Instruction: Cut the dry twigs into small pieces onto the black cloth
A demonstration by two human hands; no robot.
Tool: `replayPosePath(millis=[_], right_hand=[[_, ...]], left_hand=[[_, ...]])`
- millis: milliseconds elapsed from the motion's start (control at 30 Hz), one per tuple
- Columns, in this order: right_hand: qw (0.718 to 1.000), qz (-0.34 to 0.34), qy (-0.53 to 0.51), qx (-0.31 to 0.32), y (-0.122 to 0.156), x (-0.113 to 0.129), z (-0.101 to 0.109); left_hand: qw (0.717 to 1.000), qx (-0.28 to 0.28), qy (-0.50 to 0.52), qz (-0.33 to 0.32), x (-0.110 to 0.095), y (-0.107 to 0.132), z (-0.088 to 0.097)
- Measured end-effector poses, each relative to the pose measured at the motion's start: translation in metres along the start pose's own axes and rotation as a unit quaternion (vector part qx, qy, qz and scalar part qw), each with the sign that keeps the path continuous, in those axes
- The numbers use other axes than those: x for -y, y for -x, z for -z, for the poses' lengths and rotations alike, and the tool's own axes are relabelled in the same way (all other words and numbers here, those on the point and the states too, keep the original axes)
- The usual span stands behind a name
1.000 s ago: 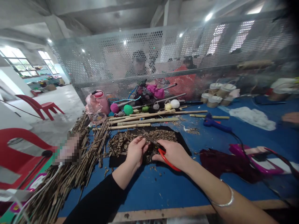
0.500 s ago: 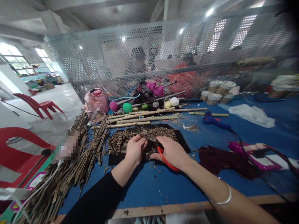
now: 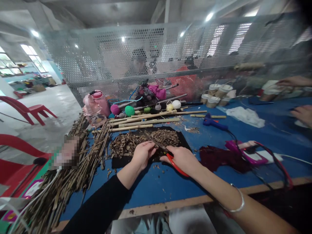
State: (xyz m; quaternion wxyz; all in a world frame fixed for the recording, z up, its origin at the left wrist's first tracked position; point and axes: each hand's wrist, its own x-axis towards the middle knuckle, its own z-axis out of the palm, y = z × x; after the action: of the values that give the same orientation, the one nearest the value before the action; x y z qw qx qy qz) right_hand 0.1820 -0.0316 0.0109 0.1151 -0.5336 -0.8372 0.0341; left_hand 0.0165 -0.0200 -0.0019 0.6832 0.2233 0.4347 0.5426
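Red-handled scissors (image 3: 162,149) lie across the near right part of the black mat (image 3: 120,161). Their long axis runs slantwise, from the red loops at the mat's near right edge up and to the left, with the dark blades pointing away from the person toward the middle of the mat. The right hand (image 3: 183,158) is closed around the loops and carries the scissors; whether the blades are parted or together is too blurred to tell. The left hand (image 3: 142,153) sits just left of the blades, at the mat's near edge, with its fingers curled down onto the pile of dry brown chips (image 3: 126,143) that covers the mat. I cannot tell whether it pinches a piece or only rests there. The blades thus lie between the two hands, with the tips nearer the left hand and the handle in the right. Beyond the far edge of the mat lie bamboo sticks (image 3: 136,123), roughly crosswise to the blades. Left of the mat, a heap of thin twigs (image 3: 80,165) spreads over the blue table (image 3: 156,191).
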Motion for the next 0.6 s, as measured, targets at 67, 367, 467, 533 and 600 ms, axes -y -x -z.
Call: replayPosePath(millis=[67,367,467,533,600], right_hand=[[1.0,-0.006,0.002,0.009,0.002,0.0,0.004],[0.996,-0.03,-0.076,-0.025,0.013,0.003,0.009],[0.997,-0.021,-0.068,-0.03,0.017,0.007,0.006],[0.997,-0.016,-0.063,-0.027,0.017,0.01,0.005],[0.997,-0.015,-0.061,-0.035,0.016,0.013,0.003]], left_hand=[[1.0,0.022,-0.007,-0.001,0.001,0.001,-0.001],[0.998,-0.01,0.052,-0.028,-0.006,0.0,-0.001],[0.998,0.013,0.05,-0.032,-0.005,0.001,-0.001],[0.998,0.032,0.035,-0.028,-0.002,0.002,-0.002],[0.998,0.043,0.023,-0.026,0.0,0.003,-0.002]])
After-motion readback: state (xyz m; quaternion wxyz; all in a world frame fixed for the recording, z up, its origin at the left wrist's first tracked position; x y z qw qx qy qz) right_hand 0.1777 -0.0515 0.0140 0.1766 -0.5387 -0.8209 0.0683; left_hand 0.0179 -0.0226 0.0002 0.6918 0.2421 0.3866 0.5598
